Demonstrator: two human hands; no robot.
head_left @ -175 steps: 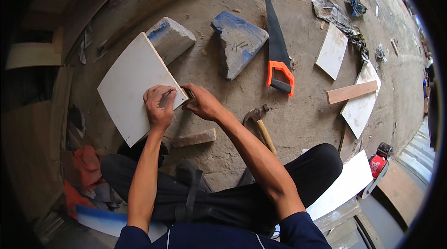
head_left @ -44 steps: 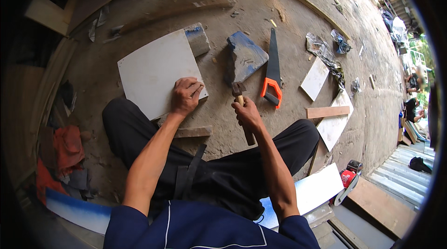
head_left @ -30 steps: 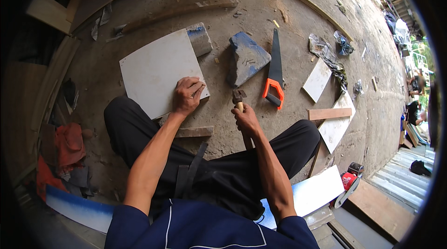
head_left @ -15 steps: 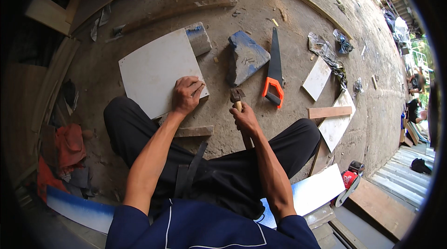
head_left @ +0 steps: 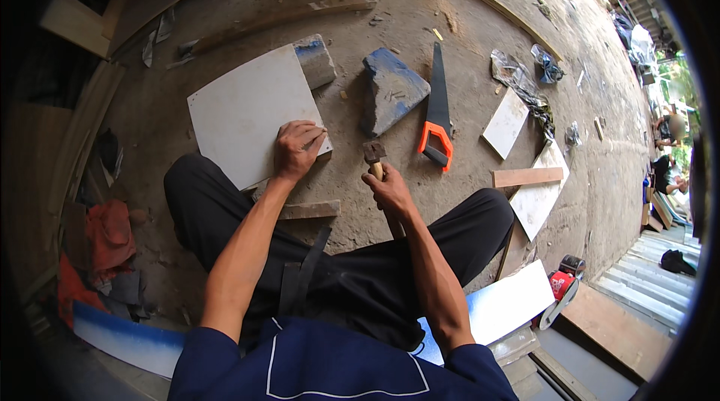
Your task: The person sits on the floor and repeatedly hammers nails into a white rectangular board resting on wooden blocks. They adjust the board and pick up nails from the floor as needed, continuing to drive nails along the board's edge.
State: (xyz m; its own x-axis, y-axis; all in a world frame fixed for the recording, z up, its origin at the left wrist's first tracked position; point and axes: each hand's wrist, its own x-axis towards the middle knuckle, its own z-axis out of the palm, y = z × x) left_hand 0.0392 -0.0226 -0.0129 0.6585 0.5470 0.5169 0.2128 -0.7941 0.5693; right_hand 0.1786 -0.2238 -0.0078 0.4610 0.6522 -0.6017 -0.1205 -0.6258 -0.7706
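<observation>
A white square board (head_left: 244,112) lies in front of me on the left, one edge resting by a concrete block with blue paint (head_left: 315,60). My left hand (head_left: 297,148) is at the board's right corner, its fingers pinched together; whatever they hold is too small to make out. Closed around the wooden handle of a hammer (head_left: 374,152), my right hand (head_left: 390,190) keeps it to the right of the board, head up and apart from it. Several nails (head_left: 395,96) lie on a blue-stained stone block (head_left: 397,94) beyond the hammer.
A handsaw with an orange handle (head_left: 436,135) lies right of the stone. Further right are small white panels (head_left: 506,124), a wooden strip (head_left: 528,177) and crumpled plastic (head_left: 517,75). A red power tool (head_left: 561,287) sits at the lower right. Before my lap lies a short wood offcut (head_left: 310,210).
The whole view has shifted slightly, moving the scene a little left. Both hands keep nearly the same place, the left on the board and the right on the hammer.
</observation>
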